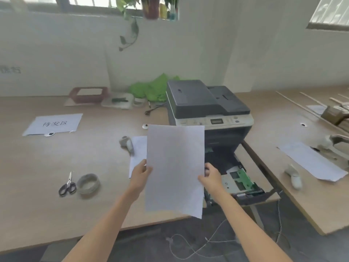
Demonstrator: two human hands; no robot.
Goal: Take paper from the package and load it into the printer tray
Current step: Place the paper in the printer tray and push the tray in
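I hold a stack of white paper (174,167) upright in front of me, above the table's front edge. My left hand (140,176) grips its left edge and my right hand (211,178) grips its right edge. Behind the paper stands a grey and black printer (207,104). Its paper tray (243,183) is pulled out toward me at the lower right of the sheets, with green guides showing inside. More white paper (137,148) lies flat on the table behind the held stack, partly hidden. I cannot make out a package.
Scissors (68,185) and a tape roll (88,183) lie at the left. A printed sign (54,123) lies further back. A grey tool (127,143) sits beside the flat paper. A second table (302,167) with paper stands at the right. Cables trail on the floor.
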